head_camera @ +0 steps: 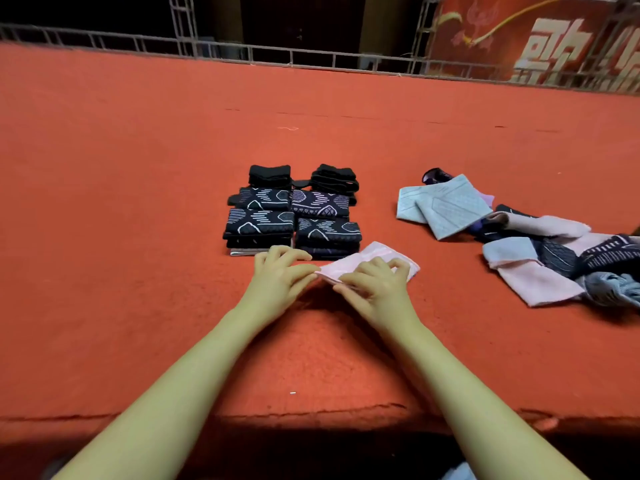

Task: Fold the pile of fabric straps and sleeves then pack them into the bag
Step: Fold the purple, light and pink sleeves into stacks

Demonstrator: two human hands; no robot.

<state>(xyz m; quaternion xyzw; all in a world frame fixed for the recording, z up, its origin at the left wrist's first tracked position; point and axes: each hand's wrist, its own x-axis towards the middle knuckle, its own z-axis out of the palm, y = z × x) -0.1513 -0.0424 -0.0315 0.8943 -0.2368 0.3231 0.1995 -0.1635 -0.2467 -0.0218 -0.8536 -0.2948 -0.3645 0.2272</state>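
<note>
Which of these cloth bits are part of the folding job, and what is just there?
Job: pink sleeve under the left hand and right hand; folded dark stacks; unfolded pile.

Just there: red carpet; metal railing; red banner. No bag shows.

Pink sleeve (pixel 377 256), black white-patterned stacks (pixel 294 216), red carpet (pixel 138 168).
</note>
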